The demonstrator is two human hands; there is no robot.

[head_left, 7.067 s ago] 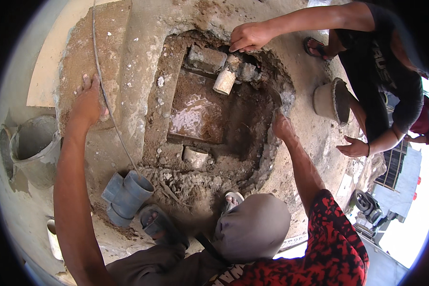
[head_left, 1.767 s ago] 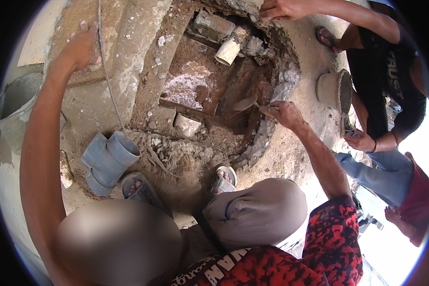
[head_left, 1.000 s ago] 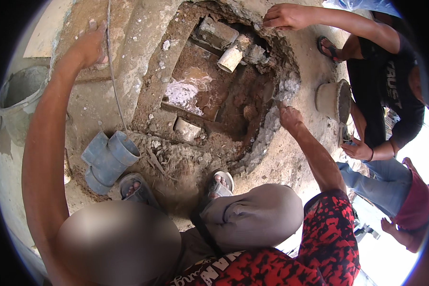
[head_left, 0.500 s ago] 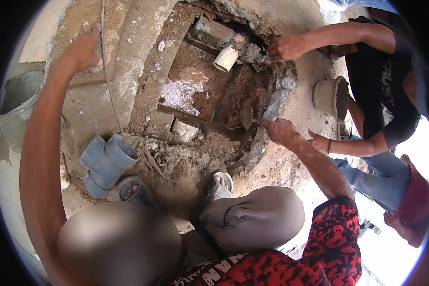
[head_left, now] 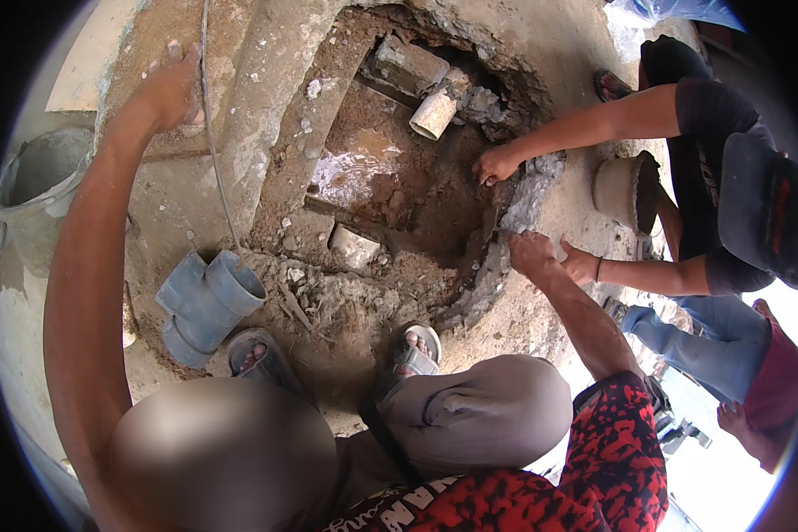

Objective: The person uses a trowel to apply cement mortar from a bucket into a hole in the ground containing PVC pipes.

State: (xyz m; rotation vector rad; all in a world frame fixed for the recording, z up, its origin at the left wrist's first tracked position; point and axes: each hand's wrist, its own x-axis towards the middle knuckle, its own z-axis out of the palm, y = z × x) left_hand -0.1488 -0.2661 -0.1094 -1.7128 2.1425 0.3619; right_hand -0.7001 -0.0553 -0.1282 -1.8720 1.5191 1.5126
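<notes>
My left hand rests with fingers spread on the sandy ledge at the upper left, beside a thin grey cable. At the right rim of a dug pit, my right hand is closed round the handle of a trowel, whose blade shows only as a thin edge. Muddy water lies in the pit. A pale pipe end juts in from its far side, and a short pipe stub sticks out at its near edge.
A co-worker's hand reaches into the pit; their other hand is close beside my right one. A grey pipe tee stands near my left foot. Buckets stand at left and right. Broken concrete edges the pit.
My right hand has shifted slightly right, and the trowel blade has drawn back to the pit's rim and turned edge-on. The co-worker's upper hand has come down into the pit.
</notes>
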